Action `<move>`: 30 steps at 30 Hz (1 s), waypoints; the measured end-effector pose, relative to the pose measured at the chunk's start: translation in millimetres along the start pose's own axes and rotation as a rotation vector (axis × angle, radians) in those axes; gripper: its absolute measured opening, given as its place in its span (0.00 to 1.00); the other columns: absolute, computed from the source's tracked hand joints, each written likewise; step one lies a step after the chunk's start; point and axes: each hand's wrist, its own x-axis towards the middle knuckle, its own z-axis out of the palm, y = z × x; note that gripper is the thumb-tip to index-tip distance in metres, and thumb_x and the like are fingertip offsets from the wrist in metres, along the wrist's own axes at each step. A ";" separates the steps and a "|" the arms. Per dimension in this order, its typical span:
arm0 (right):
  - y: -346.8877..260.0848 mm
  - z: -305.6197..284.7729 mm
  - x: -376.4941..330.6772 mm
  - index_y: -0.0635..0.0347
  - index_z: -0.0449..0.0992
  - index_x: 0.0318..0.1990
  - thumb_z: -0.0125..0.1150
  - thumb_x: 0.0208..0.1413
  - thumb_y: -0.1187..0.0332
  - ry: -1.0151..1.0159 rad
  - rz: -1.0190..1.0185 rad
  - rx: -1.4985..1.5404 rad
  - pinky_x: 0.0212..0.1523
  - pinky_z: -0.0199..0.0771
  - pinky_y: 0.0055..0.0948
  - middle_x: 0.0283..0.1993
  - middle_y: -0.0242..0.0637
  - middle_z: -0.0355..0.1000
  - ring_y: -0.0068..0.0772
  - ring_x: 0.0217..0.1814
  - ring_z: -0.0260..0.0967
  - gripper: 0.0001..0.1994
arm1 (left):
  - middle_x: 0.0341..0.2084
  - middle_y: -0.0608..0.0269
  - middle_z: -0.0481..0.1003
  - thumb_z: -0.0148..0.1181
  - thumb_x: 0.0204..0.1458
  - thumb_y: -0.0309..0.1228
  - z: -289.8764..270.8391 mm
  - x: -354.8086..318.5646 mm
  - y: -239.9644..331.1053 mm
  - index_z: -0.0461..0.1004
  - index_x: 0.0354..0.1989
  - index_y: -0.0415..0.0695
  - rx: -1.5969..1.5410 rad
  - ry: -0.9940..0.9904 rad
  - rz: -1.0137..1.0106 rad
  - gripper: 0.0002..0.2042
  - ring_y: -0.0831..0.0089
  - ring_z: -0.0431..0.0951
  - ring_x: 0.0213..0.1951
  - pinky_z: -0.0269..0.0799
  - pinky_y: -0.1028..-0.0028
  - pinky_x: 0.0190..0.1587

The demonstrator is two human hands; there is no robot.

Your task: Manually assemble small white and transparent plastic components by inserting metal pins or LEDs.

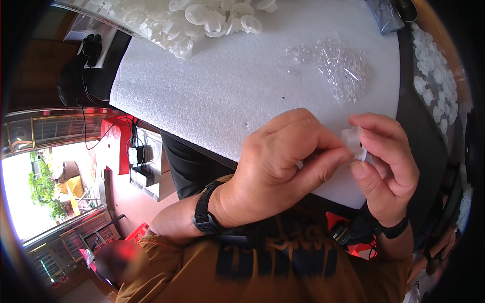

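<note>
Evidently the small piece (350,137) between the fingers (386,145) looks frosted, translucent white.

L hand (283,164) pinched — R hand (391,171) half-curled, pinky prob. hid.

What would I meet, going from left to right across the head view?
Green plants, red plastic stool, black wristband on the left wrist, left hand, small translucent piece, right hand, scattered white pieces.
</note>
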 end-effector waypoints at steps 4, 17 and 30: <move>2.8 -2.3 0.2 0.67 0.70 0.46 0.59 0.45 0.80 0.017 0.023 0.039 0.44 0.67 0.24 0.49 0.49 0.65 0.33 0.47 0.66 0.17 | 0.21 0.62 0.71 0.63 0.41 0.21 -0.2 0.3 2.6 0.72 0.29 0.38 -0.038 0.008 0.027 0.07 0.74 0.70 0.22 0.63 0.78 0.26; -4.2 -3.2 -4.6 0.58 0.70 0.50 0.61 0.49 0.73 -0.086 0.082 0.097 0.45 0.61 0.20 0.52 0.51 0.62 0.30 0.49 0.62 0.19 | 0.18 0.61 0.71 0.63 0.37 0.17 -0.4 -2.4 6.1 0.71 0.28 0.38 0.189 0.042 0.229 0.10 0.71 0.71 0.19 0.64 0.78 0.21; -2.5 0.6 -4.3 0.61 0.70 0.51 0.60 0.48 0.75 -0.040 0.093 0.192 0.48 0.63 0.24 0.53 0.49 0.61 0.33 0.53 0.62 0.19 | 0.19 0.60 0.71 0.63 0.37 0.17 -5.9 -0.3 11.0 0.71 0.28 0.38 0.137 -0.024 0.105 0.09 0.72 0.72 0.20 0.64 0.78 0.22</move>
